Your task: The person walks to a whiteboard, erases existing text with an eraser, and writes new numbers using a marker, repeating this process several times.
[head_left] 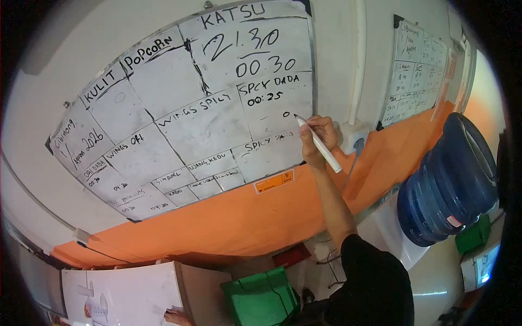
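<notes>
My right hand is closed round a white marker, its dark tip at the large whiteboard in the cell headed "SPCY DADA". A small "0" stands just left of the tip, below the written "00:25". Low in the view, my left hand rests at the edge of a white cabinet-like surface. Its fingers look bent over something dark and small that I cannot make out.
A smaller whiteboard hangs further right. Beside my right arm stands a blue water jug on a white dispenser. A socket with a plug sits near my right hand. Below is a green crate.
</notes>
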`<action>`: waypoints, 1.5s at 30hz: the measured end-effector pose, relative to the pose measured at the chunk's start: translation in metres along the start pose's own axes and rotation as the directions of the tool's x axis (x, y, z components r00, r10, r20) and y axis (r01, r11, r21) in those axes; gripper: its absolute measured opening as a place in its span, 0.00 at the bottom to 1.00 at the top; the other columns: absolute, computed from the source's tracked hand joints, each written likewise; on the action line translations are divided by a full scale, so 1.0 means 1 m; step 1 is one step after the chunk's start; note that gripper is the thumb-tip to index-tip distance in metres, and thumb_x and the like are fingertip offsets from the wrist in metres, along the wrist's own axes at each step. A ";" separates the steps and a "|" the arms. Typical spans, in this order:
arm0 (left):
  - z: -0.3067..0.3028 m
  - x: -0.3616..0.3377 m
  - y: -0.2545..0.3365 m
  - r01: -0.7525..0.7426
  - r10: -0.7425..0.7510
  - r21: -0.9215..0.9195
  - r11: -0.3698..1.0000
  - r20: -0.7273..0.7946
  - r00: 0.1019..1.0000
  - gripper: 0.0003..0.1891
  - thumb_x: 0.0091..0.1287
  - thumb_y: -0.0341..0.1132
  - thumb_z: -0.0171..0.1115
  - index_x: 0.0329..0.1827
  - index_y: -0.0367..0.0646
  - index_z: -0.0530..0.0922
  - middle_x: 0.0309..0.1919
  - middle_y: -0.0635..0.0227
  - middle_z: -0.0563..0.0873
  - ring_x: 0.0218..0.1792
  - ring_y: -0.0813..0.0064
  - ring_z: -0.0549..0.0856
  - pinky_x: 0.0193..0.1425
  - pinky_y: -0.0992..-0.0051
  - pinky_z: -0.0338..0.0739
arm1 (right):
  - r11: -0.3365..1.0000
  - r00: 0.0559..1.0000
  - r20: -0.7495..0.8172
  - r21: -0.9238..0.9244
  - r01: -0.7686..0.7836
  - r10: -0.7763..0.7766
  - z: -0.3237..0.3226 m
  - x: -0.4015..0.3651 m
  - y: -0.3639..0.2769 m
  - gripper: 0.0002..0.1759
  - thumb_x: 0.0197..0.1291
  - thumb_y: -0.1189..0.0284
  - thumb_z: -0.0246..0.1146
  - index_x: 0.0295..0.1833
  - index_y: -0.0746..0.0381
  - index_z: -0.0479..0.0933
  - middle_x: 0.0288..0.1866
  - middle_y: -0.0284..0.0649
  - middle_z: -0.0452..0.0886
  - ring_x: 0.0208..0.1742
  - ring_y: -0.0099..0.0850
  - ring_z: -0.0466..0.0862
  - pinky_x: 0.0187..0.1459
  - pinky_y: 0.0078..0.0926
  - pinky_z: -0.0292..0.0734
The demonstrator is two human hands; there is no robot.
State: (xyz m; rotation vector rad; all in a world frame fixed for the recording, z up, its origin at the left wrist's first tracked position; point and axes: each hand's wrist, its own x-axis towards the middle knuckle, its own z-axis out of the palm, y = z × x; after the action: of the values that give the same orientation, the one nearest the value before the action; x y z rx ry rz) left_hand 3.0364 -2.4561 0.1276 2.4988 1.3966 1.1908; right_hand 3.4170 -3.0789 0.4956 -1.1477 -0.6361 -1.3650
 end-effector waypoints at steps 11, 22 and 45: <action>0.002 -0.001 -0.005 0.007 -0.007 0.010 1.000 0.041 0.999 0.18 0.77 0.37 0.46 0.39 0.26 0.74 0.39 0.40 0.76 0.45 0.43 0.74 0.53 0.49 0.69 | 1.000 1.000 0.024 0.003 -0.020 0.020 0.004 0.005 -0.005 0.11 0.61 0.72 0.69 0.39 0.64 0.72 0.27 0.36 0.80 0.25 0.17 0.78 0.26 0.14 0.72; 0.006 0.002 -0.006 0.026 -0.026 0.001 1.000 -0.005 1.000 0.20 0.78 0.39 0.47 0.38 0.26 0.73 0.38 0.38 0.76 0.45 0.42 0.74 0.52 0.50 0.70 | 1.000 1.000 0.016 -0.024 -0.004 0.004 0.004 0.009 -0.006 0.10 0.63 0.74 0.67 0.39 0.65 0.71 0.28 0.37 0.80 0.24 0.18 0.79 0.25 0.15 0.74; -0.007 -0.002 0.009 0.057 -0.059 -0.097 0.994 -0.020 0.998 0.21 0.79 0.38 0.44 0.38 0.24 0.74 0.39 0.37 0.76 0.45 0.40 0.74 0.53 0.50 0.69 | 0.998 0.999 0.017 -0.049 -0.050 0.051 -0.007 0.003 0.000 0.10 0.62 0.73 0.67 0.39 0.64 0.72 0.27 0.34 0.78 0.25 0.16 0.77 0.24 0.14 0.69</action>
State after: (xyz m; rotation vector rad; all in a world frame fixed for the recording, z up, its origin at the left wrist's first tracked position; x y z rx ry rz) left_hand 3.0373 -2.4649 0.1350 2.3715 1.3720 1.2486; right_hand 3.4153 -3.0867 0.4954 -1.2087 -0.5856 -1.3344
